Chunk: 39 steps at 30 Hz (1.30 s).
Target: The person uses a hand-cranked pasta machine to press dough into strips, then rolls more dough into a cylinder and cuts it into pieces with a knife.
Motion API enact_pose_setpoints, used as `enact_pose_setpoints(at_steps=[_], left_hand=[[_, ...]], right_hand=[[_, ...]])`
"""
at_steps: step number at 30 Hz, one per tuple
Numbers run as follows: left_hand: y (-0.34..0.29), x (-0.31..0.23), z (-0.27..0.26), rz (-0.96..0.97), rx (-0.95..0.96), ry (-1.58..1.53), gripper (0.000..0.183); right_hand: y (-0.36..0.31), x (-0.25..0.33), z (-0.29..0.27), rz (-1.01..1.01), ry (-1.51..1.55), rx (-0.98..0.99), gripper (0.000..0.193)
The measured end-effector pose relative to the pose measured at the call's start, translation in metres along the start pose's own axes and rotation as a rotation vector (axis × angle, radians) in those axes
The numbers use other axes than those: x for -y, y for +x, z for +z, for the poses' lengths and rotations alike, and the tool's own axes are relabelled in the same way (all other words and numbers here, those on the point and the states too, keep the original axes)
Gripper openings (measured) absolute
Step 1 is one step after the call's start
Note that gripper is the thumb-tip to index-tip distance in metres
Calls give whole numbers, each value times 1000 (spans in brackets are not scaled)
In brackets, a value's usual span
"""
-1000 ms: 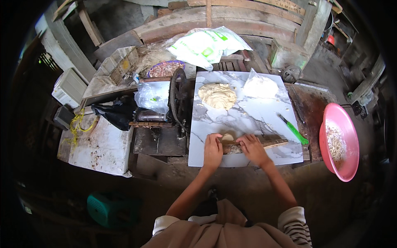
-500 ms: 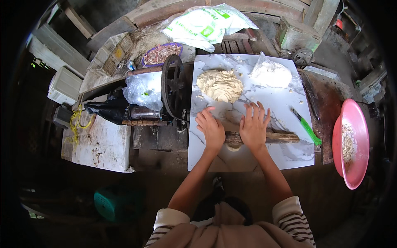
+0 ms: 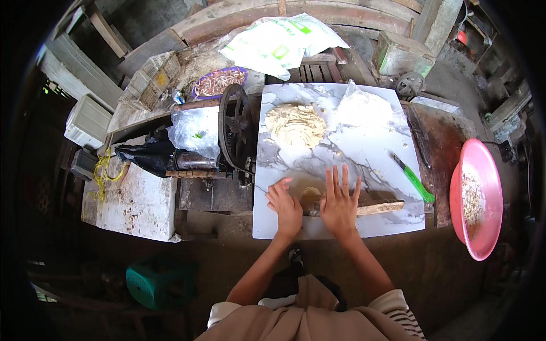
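A wooden rolling pin (image 3: 380, 208) lies crosswise on the near part of a marble-patterned board (image 3: 364, 170). My right hand (image 3: 340, 209) rests flat over its middle, fingers stretched forward and apart. My left hand (image 3: 286, 209) is over its left end, which it hides, with the fingers loosely bent and nothing grasped. Between the hands, just beyond the pin, shows a small flattened piece of dough (image 3: 310, 194). A large pale dough mound (image 3: 296, 126) sits farther back on the board. Right of it is a clear plastic bag of white flour or dough (image 3: 367, 108).
A green-handled knife (image 3: 418, 183) lies at the board's right side. Beyond it stands a pink basin (image 3: 493, 196) with pale bits inside. A machine with a large dark wheel (image 3: 236, 125) adjoins the board's left edge. A green stool (image 3: 149, 287) stands lower left.
Both hands have moved toward me with the rolling pin under them. The dough piece, before on the pin's near side, now shows on its far side. My right fingers have straightened.
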State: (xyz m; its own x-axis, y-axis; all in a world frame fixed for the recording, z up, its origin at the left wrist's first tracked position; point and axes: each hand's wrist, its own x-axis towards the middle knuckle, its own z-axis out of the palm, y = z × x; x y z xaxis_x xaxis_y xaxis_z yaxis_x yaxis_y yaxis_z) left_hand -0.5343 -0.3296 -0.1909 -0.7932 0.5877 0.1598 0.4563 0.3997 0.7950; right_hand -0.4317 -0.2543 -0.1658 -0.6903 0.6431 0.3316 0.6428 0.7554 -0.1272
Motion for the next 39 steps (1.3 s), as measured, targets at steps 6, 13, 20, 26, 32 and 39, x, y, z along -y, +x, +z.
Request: enact_pose_setpoints(at_steps=[6, 13, 20, 26, 32, 39], left_hand=[[65, -14, 21, 57, -54, 73, 43], [16, 1, 13, 4, 7, 19, 41], [3, 3, 1, 24, 43, 25, 38], [69, -10, 27, 61, -118, 103, 37], [36, 2, 19, -5, -91, 105, 42], [4, 8, 1, -65, 13, 57, 49]], right_hand=[[61, -16, 24, 65, 4, -100, 59], [18, -10, 20, 29, 87, -63, 56], [5, 7, 2, 48, 41, 7, 57], [71, -9, 26, 97, -5, -83, 61], [38, -1, 28, 28, -16, -88, 61], [13, 17, 5, -19, 40, -8, 61]])
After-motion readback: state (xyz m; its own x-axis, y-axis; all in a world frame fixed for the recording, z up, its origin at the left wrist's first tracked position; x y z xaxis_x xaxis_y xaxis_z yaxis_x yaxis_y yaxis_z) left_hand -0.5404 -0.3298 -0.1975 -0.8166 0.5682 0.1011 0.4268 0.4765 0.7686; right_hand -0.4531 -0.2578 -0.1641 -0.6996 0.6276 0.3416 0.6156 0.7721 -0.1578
